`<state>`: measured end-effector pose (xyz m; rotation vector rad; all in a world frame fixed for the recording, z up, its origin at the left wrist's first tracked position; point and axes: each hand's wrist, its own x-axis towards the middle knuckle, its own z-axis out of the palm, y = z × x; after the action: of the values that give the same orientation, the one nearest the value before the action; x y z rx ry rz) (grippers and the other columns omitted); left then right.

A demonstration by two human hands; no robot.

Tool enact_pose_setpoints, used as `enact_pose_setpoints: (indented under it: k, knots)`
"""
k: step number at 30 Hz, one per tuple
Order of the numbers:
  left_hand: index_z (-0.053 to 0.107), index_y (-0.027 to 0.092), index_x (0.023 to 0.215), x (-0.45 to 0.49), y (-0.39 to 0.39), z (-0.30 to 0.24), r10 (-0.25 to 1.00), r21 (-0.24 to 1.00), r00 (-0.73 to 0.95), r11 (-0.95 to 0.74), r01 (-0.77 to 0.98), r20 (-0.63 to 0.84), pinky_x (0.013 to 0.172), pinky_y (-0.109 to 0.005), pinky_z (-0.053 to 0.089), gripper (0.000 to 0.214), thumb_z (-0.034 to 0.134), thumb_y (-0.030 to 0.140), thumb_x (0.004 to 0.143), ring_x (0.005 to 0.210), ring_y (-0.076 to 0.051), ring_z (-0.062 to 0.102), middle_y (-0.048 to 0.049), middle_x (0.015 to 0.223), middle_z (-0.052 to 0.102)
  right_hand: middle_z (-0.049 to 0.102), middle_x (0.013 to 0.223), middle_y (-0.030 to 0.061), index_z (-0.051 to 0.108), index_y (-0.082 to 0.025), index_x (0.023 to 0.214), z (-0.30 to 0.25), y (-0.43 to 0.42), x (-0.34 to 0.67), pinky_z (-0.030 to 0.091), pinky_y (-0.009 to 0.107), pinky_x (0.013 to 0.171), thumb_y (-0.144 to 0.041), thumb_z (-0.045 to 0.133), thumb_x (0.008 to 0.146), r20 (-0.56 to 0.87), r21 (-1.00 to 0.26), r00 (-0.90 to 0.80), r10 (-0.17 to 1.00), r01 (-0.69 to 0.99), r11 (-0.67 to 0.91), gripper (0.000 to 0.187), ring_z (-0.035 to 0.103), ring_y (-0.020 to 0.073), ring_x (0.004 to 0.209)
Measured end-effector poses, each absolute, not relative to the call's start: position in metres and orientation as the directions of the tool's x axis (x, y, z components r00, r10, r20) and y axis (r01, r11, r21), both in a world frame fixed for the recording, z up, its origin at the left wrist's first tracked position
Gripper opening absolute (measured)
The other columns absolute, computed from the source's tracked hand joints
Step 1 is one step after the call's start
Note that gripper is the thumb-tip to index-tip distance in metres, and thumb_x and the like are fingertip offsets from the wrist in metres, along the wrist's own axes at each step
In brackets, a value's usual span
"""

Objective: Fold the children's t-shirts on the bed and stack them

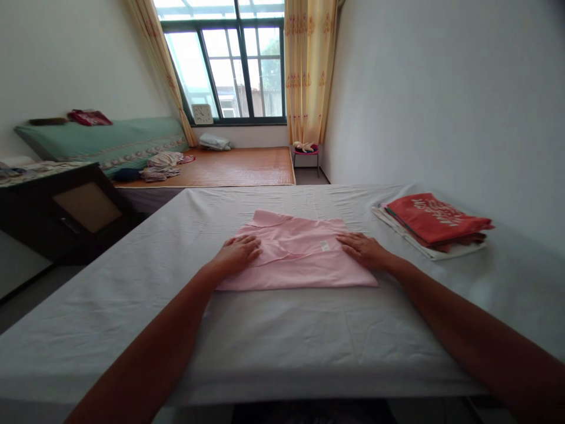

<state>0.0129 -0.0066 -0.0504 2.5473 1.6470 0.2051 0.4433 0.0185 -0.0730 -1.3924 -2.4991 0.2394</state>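
A folded pink shirt (298, 253) lies in the middle of a table covered with a white sheet (265, 335). My left hand (238, 252) rests flat on the shirt's left edge, fingers stretched out. My right hand (364, 248) lies flat on the shirt's right edge, fingers spread toward the middle. Neither hand grips the cloth. A small white label shows on the shirt between the hands.
A stack of folded clothes with a red garment (435, 221) on top sits at the table's right side by the wall. A dark cabinet (66, 209) stands to the left. Beyond are a bed with a bamboo mat (238, 168), a clock (202, 113) and a window.
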Motion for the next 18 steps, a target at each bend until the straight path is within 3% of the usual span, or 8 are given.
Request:
enact_pose_setpoints:
  k: [3, 5, 9, 13, 18]
  knots:
    - [0.067, 0.028, 0.112, -0.011, 0.021, -0.038, 0.952, 0.191, 0.300, -0.305, 0.933, 0.059, 0.100, -0.035, 0.037, 0.035, 0.045, 0.044, 0.090, 0.120, -0.024, 0.054, -0.0057, 0.122, 0.066, 0.068, 0.117, 0.0080, 0.068, -0.024, 0.113, -0.060, 0.045, 0.448, 0.044, 0.042, 0.097, -0.035, 0.045, 0.090, 0.159, -0.294, -0.471, 0.868, 0.817, 0.497, 0.034, 0.060, 0.0271, 0.111]
    - [0.067, 0.025, 0.110, -0.018, 0.042, -0.032, 0.971, 0.238, 0.236, -0.237, 0.942, 0.032, 0.097, -0.033, 0.040, 0.036, 0.048, 0.044, 0.086, 0.115, -0.025, 0.058, -0.0083, 0.116, 0.068, 0.069, 0.114, 0.0085, 0.067, -0.023, 0.114, -0.054, 0.064, 0.445, 0.045, 0.040, 0.096, -0.033, 0.049, 0.088, 0.208, -0.296, -0.436, 0.876, 0.825, 0.481, 0.033, 0.061, 0.0266, 0.108]
    - [0.061, 0.012, 0.120, -0.009, 0.083, -0.032, 0.991, 0.371, 0.123, -0.136, 0.918, 0.059, 0.101, -0.034, 0.038, 0.051, 0.054, 0.042, 0.080, 0.122, -0.029, 0.053, -0.0177, 0.128, 0.060, 0.061, 0.127, 0.0110, 0.057, -0.021, 0.127, -0.059, 0.096, 0.429, 0.040, 0.042, 0.102, -0.031, 0.052, 0.085, 0.282, -0.301, -0.328, 0.902, 0.862, 0.408, 0.043, 0.054, 0.0273, 0.118]
    - [0.058, 0.006, 0.123, 0.009, 0.115, -0.039, 0.992, 0.437, 0.073, -0.109, 0.893, 0.098, 0.100, -0.035, 0.038, 0.053, 0.052, 0.039, 0.081, 0.123, -0.030, 0.051, -0.0231, 0.133, 0.053, 0.058, 0.129, 0.0154, 0.061, -0.017, 0.119, -0.078, 0.111, 0.415, 0.037, 0.046, 0.102, -0.041, 0.050, 0.088, 0.232, -0.305, -0.185, 0.955, 0.918, 0.252, 0.041, 0.048, 0.0306, 0.123]
    - [0.069, 0.011, 0.103, 0.028, 0.138, -0.040, 0.987, 0.501, 0.076, -0.138, 0.854, 0.143, 0.088, -0.032, 0.045, 0.038, 0.052, 0.039, 0.083, 0.106, -0.028, 0.061, -0.0153, 0.109, 0.069, 0.069, 0.096, 0.0097, 0.065, -0.018, 0.091, -0.082, 0.105, 0.416, 0.046, 0.035, 0.086, -0.027, 0.053, 0.081, 0.329, -0.441, -0.230, 0.916, 0.820, 0.365, 0.018, 0.061, 0.0232, 0.094]
